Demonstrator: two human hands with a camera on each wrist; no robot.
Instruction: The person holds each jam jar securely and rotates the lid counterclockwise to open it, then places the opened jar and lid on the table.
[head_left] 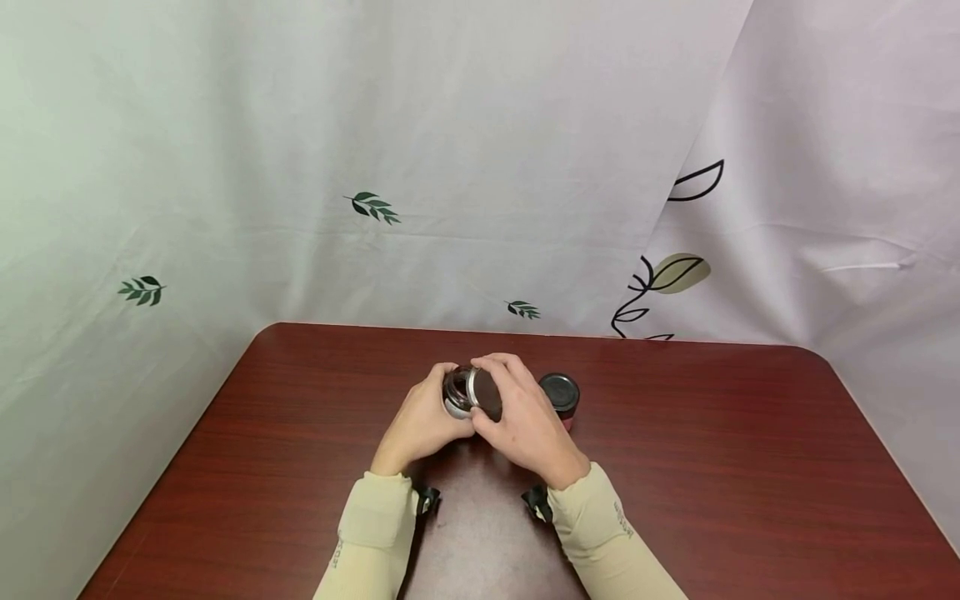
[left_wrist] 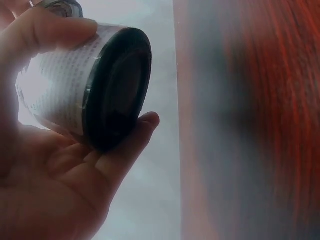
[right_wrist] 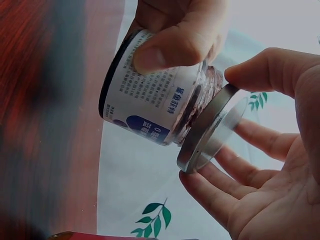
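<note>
My left hand grips a glass jar with a white printed label, a dark base and dark contents. In the left wrist view the jar's black underside faces the camera, so the jar is tilted. A round lid with a silver rim is pinched at its edge by the fingers and thumb of my right hand. That lid stands at an angle against the jar's mouth, and part of the opening shows in the head view. Whether the rims touch is unclear.
A second jar with a black lid and a reddish body stands just behind my right hand, partly hidden by it. The reddish-brown table ends at a white curtain printed with leaves.
</note>
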